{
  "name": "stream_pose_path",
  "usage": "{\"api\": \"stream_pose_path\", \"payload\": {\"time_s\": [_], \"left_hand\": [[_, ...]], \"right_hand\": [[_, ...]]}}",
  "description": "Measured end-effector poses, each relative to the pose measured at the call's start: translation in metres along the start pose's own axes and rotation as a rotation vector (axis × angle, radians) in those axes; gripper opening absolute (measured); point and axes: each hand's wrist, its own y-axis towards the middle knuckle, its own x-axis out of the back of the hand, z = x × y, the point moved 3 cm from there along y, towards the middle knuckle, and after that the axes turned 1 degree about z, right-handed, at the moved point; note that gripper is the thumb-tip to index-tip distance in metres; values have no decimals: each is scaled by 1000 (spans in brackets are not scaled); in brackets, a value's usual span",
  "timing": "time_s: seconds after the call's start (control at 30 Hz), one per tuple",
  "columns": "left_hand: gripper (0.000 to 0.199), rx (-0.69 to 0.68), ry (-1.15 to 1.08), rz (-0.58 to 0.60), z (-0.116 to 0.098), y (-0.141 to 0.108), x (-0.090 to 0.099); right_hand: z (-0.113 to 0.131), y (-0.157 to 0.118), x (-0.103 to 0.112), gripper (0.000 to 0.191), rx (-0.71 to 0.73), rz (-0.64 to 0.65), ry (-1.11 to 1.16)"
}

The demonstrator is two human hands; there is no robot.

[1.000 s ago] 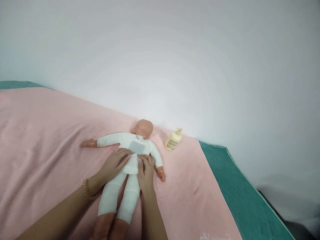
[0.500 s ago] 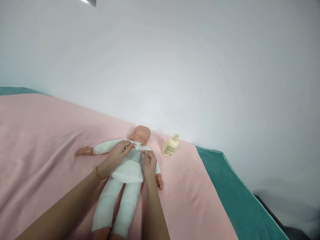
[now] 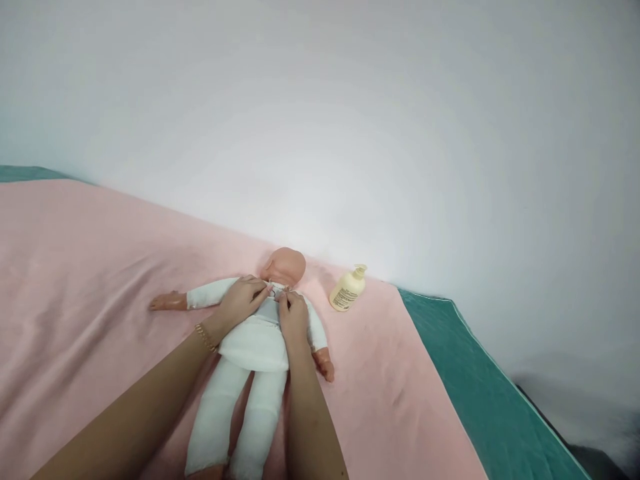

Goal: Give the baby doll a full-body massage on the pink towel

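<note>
At seven o'clock on the pink sheet (image 3: 400, 393), the baby doll (image 3: 257, 341), likely light, soft-bodied and best held around its torso, lies beneath half-curled left hand (image 3: 241, 303) and right hand (image 3: 296, 319), their grip unclear.

Two hands: left hand (image 3: 240, 303), right hand (image 3: 296, 320); fingers (image 3: 287, 301) of both on one doll (image 3: 255, 348). One doll head (image 3: 286, 265) just beyond fingers; two doll arms (image 3: 213, 293), one either side; two doll legs (image 3: 215, 407) nearer than fingers. One grey panel (image 3: 267, 313) between left and right fingers. One pump bottle (image 3: 349, 290) right of fingers. One bracelet (image 3: 205, 338) behind left fingers. One pink sheet (image 3: 385, 360) around.
</note>
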Motion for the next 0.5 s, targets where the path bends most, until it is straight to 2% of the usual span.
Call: {"api": "stream_pose_path", "payload": {"time_s": [0.23,0.5], "left_hand": [[37,-37,10,-100,0,-7,0],[38,10,-23,-26,4,-6,-4]], "right_hand": [[-1,-12,4,21,65,-125,56],[-4,-9,-3,23,59,-21,-26]]}}
